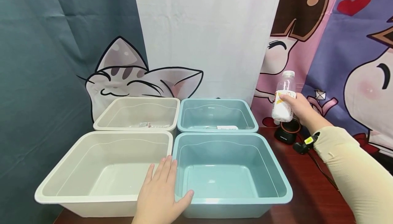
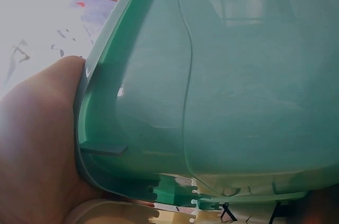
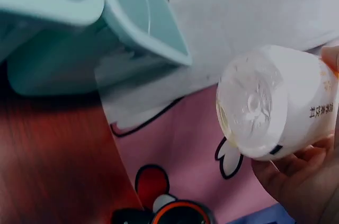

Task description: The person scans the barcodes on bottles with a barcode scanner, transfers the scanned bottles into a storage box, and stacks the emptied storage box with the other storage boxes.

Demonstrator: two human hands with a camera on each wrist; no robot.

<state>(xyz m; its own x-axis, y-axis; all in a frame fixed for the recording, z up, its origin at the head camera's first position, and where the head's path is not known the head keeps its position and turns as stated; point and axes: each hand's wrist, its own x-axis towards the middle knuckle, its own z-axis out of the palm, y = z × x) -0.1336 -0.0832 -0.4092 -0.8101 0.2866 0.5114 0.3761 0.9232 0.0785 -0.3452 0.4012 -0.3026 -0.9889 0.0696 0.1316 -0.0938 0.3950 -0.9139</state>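
In the head view my right hand (image 1: pixel 302 109) grips a clear plastic bottle (image 1: pixel 287 86) with a white cap and a white label. The bottle is upright, in the air to the right of the tubs; its base (image 3: pixel 253 102) faces the right wrist camera. My left hand (image 1: pixel 159 191), fingers straight, lies over the adjoining rims of the front white tub (image 1: pixel 92 199) and the front blue tub (image 1: pixel 242 200). In the left wrist view, part of that hand (image 2: pixel 37 134) shows beside a blue tub's rim.
Behind stand a white tub (image 1: pixel 132 128) and a blue tub (image 1: pixel 215 130), each with a small label inside. A black device with an orange ring (image 1: pixel 287 132) and a cable are on the reddish-brown table (image 1: pixel 307 190). Printed curtains (image 1: pixel 208 36) hang behind.
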